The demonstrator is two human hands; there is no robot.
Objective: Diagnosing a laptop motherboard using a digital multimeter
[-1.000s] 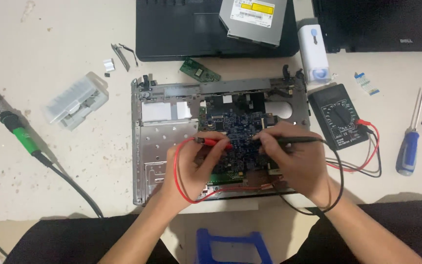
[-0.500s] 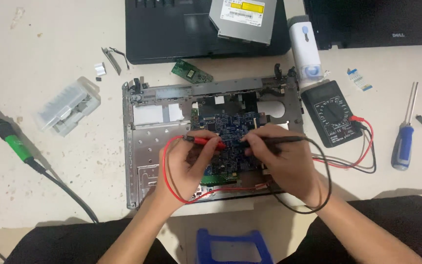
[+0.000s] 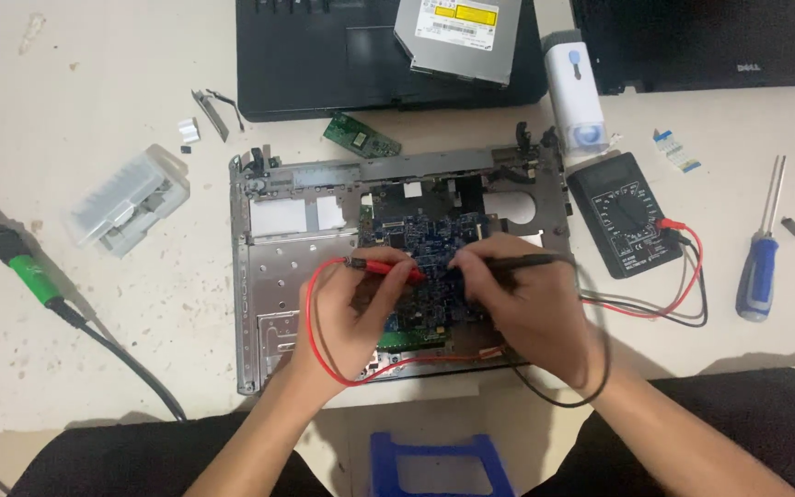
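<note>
An opened laptop chassis (image 3: 278,276) lies on the table with a blue circuit board (image 3: 425,235) in its middle. My left hand (image 3: 351,313) grips a red multimeter probe (image 3: 388,268), its tip down on the board. My right hand (image 3: 522,308) grips a black probe (image 3: 526,261) that points at the same area. Red and black leads (image 3: 664,308) run to a black multimeter (image 3: 625,212) just right of the chassis.
A green-handled soldering iron (image 3: 25,271) lies at the left with its cable. A clear plastic case (image 3: 126,198), a small green board (image 3: 361,136), an optical drive (image 3: 457,32) on a black laptop, a white device (image 3: 577,101) and a blue screwdriver (image 3: 759,267) surround the chassis.
The view has shifted a little, so everything sits lower and further left in frame. Both hands keep the probes on the board, with only slight moves of the tips.
</note>
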